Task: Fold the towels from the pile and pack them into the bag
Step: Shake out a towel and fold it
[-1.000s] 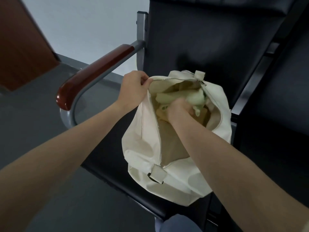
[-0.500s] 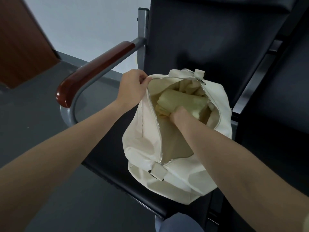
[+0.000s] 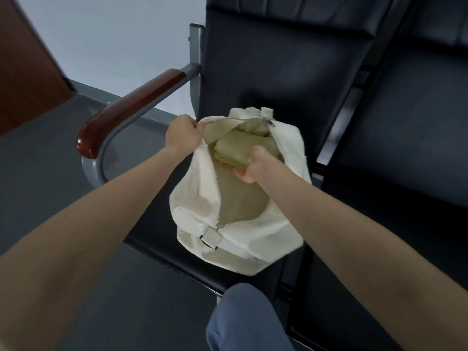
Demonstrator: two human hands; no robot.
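Towel going into the bag

Left hand point(image 3: 182, 137) pinches the bag point(image 3: 202, 203) rim; right hand point(image 3: 255, 164) grips the folded towel point(image 3: 240, 148), which may unfold if shoved.

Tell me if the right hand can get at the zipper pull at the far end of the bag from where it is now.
Probably yes. The right hand grips the folded towel inside the open bag, and the zipper pull lies just beyond with nothing between. It would have to release the towel first.

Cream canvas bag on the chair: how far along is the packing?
Done: a folded green towel lies inside the cream canvas bag. In hand: right hand grips that towel; left hand holds the bag's rim open. Left: no towel pile is in view, so unclear.
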